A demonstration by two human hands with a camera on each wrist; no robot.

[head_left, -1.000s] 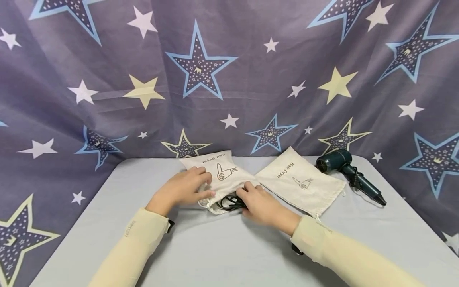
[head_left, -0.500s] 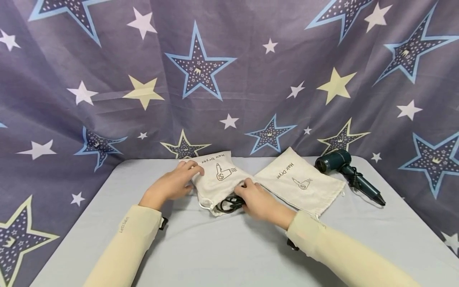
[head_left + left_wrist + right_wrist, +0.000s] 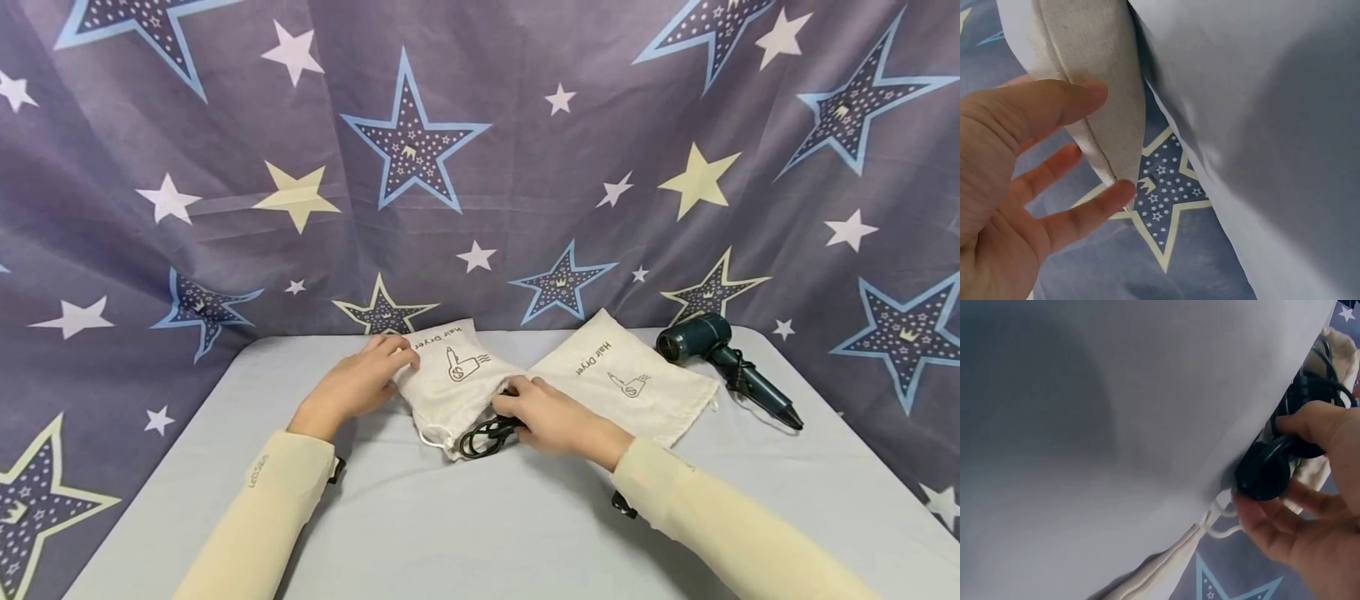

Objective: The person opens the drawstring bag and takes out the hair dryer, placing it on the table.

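Note:
A cream drawstring bag [image 3: 442, 392] printed "Hair Dryer" lies bulging at the table's middle, its mouth toward me. My left hand [image 3: 358, 379] holds its left side near the far corner. In the left wrist view the thumb [image 3: 1072, 103] lies across the cloth, with the other fingers spread beside and behind it. At the bag's mouth my right hand [image 3: 551, 417] grips a coiled black power cord [image 3: 483, 439]. The right wrist view shows a rounded dark piece [image 3: 1264, 472] of it between thumb and fingers. The bag's contents are hidden.
A second "Hair Dryer" bag [image 3: 660, 400] lies flat just right of my right hand. Beyond it, a dark green hair dryer [image 3: 693, 337] lies near the table's right edge. The grey cloth-covered table [image 3: 450, 533] ends at a star-patterned curtain [image 3: 510, 167].
My left hand has moved from the bag's near side back to its far left corner. The cord loops have come slightly right and toward me with my right hand.

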